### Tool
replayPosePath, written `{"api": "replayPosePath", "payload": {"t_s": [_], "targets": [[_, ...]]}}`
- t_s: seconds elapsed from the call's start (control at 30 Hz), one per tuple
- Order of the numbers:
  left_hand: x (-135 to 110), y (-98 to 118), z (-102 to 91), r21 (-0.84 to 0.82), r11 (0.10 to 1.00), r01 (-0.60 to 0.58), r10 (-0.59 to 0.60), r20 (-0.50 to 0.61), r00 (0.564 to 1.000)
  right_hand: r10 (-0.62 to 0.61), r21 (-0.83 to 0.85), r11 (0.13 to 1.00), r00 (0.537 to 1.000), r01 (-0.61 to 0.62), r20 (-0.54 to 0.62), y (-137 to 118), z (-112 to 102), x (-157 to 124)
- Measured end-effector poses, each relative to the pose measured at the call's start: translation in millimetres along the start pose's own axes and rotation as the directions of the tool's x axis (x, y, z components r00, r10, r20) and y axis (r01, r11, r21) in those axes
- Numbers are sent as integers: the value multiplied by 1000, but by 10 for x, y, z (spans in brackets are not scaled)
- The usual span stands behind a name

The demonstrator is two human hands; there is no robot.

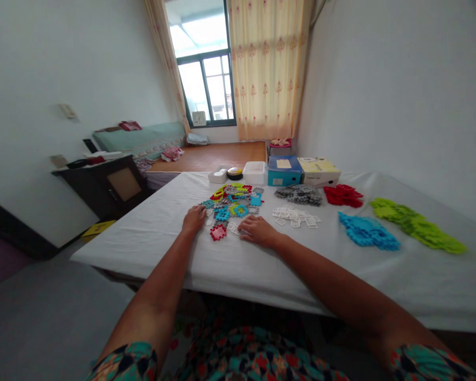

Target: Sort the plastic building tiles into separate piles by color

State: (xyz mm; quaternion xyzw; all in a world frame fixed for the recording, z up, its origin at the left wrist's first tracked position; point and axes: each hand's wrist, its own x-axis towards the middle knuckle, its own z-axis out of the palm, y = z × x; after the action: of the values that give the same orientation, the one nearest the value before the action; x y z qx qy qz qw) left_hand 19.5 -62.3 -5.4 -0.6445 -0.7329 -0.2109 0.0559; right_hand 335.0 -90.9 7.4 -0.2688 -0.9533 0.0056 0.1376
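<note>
A: The mixed plastic pieces (238, 203) lie straight before you, between your two hands; your left hand (194, 217) is at their left edge; your right hand (257, 231) has its fingertips at some white squares (233, 228).

B: Do your fingers grasp any piece? I cannot tell this for either hand; both rest low, fingers bent, perhaps placed so to reach the pieces from two sides.

A: On your right are a white heap (295, 216), a grey heap (299, 194), a red heap (343, 196), a blue heap (368, 231) and a green heap (416, 226); they seem kept apart so that colours do not mix.

B: Under everything is a white cloth (150, 227); at its far side stands a blue box (284, 170); beyond are a bed (222, 156), a window (204, 79) and a curtain (267, 69).
</note>
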Motion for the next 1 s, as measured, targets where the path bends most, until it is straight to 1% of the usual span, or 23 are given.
{"api": "replayPosePath", "payload": {"t_s": [0.13, 0.27, 0.33, 0.4, 0.47, 0.53, 0.57, 0.6, 0.63, 0.7, 0.73, 0.77, 0.8, 0.83, 0.87, 0.9, 0.93, 1.0], "targets": [[2, -7, 13, -2, 1000, -2, 2, -4, 1000, 45, -52, 998, 999, -46, -21, 9, -70, -38], [14, -17, 25, 2, 1000, -3, 3, -5, 1000, 71, -85, 993, 995, -77, -74, -52, -77, -44], [20, -19, 28, 4, 1000, -2, 2, -6, 1000, 69, -88, 993, 996, -73, -51, -75, -61, -20], [22, -20, 28, 5, 1000, -5, 6, -7, 1000, 57, -94, 994, 998, -57, 1, -85, -54, 12], [20, -19, 25, 4, 1000, -11, 11, -7, 1000, 56, -108, 993, 998, -53, 27, -71, -76, 34], [15, -18, 23, 3, 1000, -13, 13, -9, 1000, 100, -141, 985, 995, -98, 3, -12, -137, 21], [13, -19, 23, 3, 1000, -11, 11, -11, 1000, 153, -158, 975, 988, -156, -29, 42, -179, -3], [11, -20, 24, 1, 1000, -9, 9, -12, 1000, 228, -173, 956, 971, -238, -71, 114, -227, -41], [11, -22, 26, -1, 1000, -7, 7, -14, 1000, 314, -184, 925, 942, -331, -116, 203, -276, -91], [13, -27, 34, -8, 1000, -5, 4, -17, 1000, 475, -192, 839, 857, -509, -197, 412, -363, -215], [14, -31, 38, -12, 1000, -4, 4, -18, 1000, 531, -189, 799, 817, -571, -223, 518, -396, -278], [17, -35, 42, -15, 1000, -3, 3, -19, 1000, 567, -184, 770, 788, -611, -241, 611, -420, -335], [19, -38, 46, -19, 1000, -2, 2, -20, 1000, 588, -175, 754, 769, -633, -251, 685, -433, -379], [21, -42, 49, -21, 1000, -1, 0, -20, 1000, 598, -161, 749, 761, -642, -253, 730, -436, -404], [22, -45, 52, -22, 1000, 0, -1, -20, 1000, 594, -144, 757, 764, -637, -252, 742, -427, -409], [24, -47, 54, -23, 1000, 1, -1, -19, 1000, 574, -127, 779, 780, -614, -248, 719, -405, -392], [25, -49, 55, -24, 1000, 1, -2, -19, 1000, 535, -110, 815, 811, -570, -238, 663, -372, -356], [26, -49, 56, -24, 1000, 1, -1, -17, 1000, 385, -73, 911, 902, -405, -194, 476, -270, -246]]}}
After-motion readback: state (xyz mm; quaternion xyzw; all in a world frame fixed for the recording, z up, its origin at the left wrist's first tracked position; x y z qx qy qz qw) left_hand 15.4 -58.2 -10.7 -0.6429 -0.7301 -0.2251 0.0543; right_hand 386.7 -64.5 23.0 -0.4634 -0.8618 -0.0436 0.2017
